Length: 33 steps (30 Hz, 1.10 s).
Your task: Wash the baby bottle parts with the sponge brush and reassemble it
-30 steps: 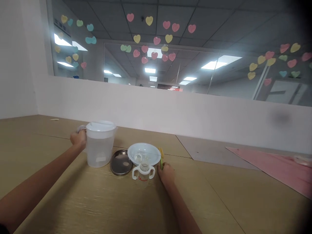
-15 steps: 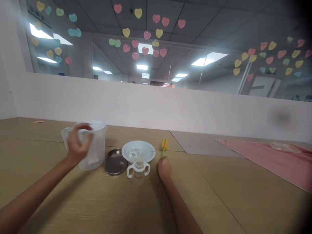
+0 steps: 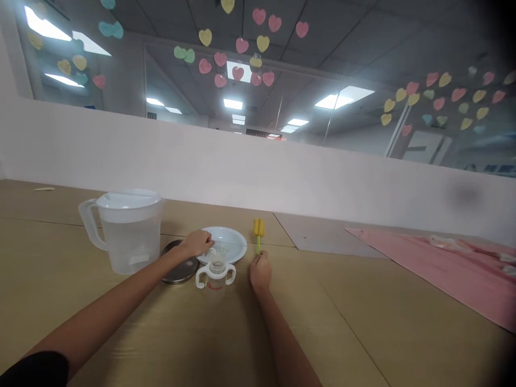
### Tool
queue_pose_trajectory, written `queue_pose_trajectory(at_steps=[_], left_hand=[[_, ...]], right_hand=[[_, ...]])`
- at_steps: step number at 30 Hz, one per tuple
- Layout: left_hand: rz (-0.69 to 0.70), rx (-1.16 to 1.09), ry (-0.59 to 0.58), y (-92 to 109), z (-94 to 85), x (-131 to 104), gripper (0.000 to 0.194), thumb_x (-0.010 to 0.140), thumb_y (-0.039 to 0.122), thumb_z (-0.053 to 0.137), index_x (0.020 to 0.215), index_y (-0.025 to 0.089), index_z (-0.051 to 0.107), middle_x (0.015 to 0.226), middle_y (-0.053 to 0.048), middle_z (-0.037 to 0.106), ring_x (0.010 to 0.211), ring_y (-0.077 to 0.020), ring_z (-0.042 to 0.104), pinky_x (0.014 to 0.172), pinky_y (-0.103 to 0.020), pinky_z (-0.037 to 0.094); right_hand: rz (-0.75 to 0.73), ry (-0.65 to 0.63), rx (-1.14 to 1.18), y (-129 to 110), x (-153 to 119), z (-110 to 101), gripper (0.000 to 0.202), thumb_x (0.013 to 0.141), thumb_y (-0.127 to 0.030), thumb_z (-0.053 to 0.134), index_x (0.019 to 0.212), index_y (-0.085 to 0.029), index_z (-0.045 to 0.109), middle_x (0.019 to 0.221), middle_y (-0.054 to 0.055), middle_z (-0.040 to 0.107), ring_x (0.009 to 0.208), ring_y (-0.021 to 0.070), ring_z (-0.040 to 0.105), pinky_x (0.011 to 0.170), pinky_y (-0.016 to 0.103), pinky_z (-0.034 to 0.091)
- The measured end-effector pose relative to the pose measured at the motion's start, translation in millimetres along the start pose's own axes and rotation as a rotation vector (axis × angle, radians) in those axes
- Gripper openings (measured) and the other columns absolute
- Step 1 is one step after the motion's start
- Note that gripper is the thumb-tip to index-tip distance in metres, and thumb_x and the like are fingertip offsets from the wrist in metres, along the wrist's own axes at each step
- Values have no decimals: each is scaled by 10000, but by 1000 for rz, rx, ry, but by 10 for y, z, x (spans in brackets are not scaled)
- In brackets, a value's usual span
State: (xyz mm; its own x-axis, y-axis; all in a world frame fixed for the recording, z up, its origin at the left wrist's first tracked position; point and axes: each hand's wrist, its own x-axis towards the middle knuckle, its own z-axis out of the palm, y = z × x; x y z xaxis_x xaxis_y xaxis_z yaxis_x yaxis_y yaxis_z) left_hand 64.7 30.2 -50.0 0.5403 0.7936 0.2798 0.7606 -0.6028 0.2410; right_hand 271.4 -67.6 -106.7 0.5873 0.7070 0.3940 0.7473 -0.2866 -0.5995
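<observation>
Heart-shaped notes [image 3: 274,23] dot the window [image 3: 310,80] above a white wall [image 3: 242,172], a pink sheet [image 3: 443,266] lying at right.

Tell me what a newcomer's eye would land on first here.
Probably the colourful heart shapes scattered over the window across the top. Below, the big translucent pitcher stands out at the left of the table, and nearer the middle the right hand grips a yellow-headed brush, just right of the pale bowl.
</observation>
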Motion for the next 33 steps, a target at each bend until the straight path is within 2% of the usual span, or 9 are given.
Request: queue_pose_trajectory(at_steps=[3,7,9,12,15,18,23,27,33], left_hand=[[-34,4,-13,-31,-18,37,267,809,324,482,706,152,657,810,-122,682,781,-236,631,710,-305,430],[-32,-30,11,-6,8,118,284,782,322,539,974,146,653,1070,-127,654,950,-225,612,811,-280,430],[-24,-58,4,14,48,144,331,772,321,559,1043,148,637,1071,-113,661,952,-217,615,807,-266,435],[-18,-87,-1,39,87,151,331,761,318,567,1030,143,650,1026,-111,678,922,-224,624,784,-266,443],[-7,-89,50,66,62,122,362,782,318,525,1063,120,637,1078,-147,645,972,-248,597,829,-299,426],[64,-87,45,112,-1,63,321,791,315,491,998,141,665,1009,-127,652,954,-245,583,832,-305,410],[205,-122,-104,169,-80,-40,221,730,320,537,781,199,715,803,-57,666,784,-199,589,709,-251,411],[209,-172,-174,176,-119,-76,232,679,372,580,718,194,724,740,-61,656,755,-203,581,683,-245,413],[167,-266,-255,223,-125,-68,244,631,386,609,732,194,720,762,-46,648,729,-191,561,637,-237,403]], right_hand=[[31,-35,23,-39,-8,-33,314,908,-214,274,1046,-133,544,824,140,679,693,239,644,548,285,366],[82,-66,22,-93,-24,-91,304,919,-211,296,1075,-125,542,865,136,681,748,236,649,596,278,387],[94,-70,9,-117,-33,-120,308,925,-210,294,1094,-124,537,890,135,682,776,234,650,610,277,391],[95,-71,-5,-144,-39,-154,320,929,-214,289,1116,-117,530,914,138,684,802,238,650,613,280,389],[89,-67,-4,-163,-43,-179,326,929,-213,282,1115,-114,531,919,139,687,811,246,650,604,283,381],[86,-60,3,-177,-50,-193,328,925,-212,276,1107,-121,533,926,135,688,809,244,649,599,283,377],[81,-54,14,-178,-61,-203,333,920,-224,284,1114,-132,539,918,127,691,795,235,650,591,278,375],[82,-56,16,-165,-53,-190,337,916,-219,286,1102,-127,551,886,128,692,760,228,651,580,274,371],[65,-63,18,-157,-46,-184,338,917,-220,287,1100,-133,557,896,124,696,774,231,653,586,272,370]])
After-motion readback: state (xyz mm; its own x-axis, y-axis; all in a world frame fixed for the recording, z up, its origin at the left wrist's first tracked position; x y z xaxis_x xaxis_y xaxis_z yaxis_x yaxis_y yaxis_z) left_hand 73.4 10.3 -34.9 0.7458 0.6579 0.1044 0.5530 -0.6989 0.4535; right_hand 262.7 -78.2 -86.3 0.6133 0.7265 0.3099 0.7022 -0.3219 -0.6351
